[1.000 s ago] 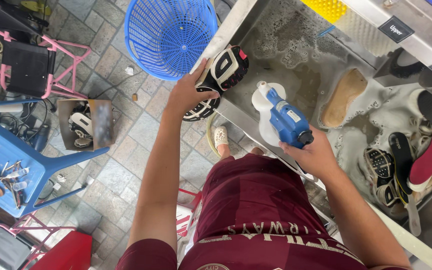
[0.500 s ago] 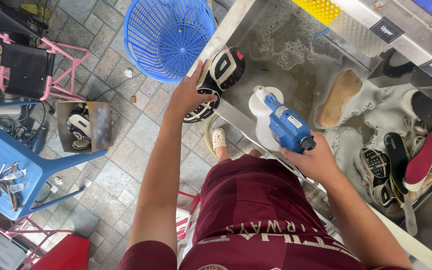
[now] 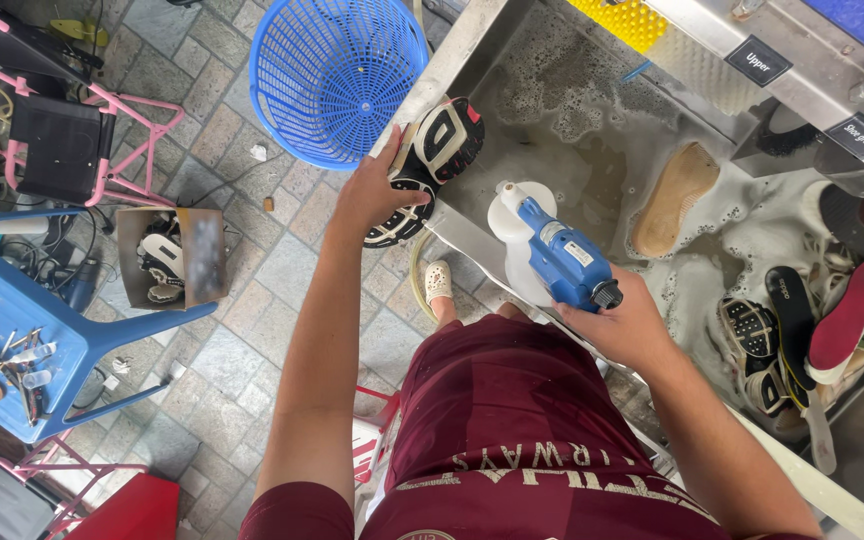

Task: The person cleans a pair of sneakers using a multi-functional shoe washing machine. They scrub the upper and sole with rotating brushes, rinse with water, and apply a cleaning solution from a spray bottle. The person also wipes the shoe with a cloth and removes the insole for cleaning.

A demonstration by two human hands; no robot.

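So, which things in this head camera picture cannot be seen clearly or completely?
- Black and white sports shoe: the upper faces away and the left hand covers part of it.
- Blue and white spray bottle: the right hand hides its trigger.
- Brown cardboard box: its side is blurred.
- Round blue plastic basket: cut by the top edge.
- Steel sink: foam hides its bottom.

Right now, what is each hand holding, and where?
Left hand holds a shoe by its side; right hand holds a sprayer by its rear.
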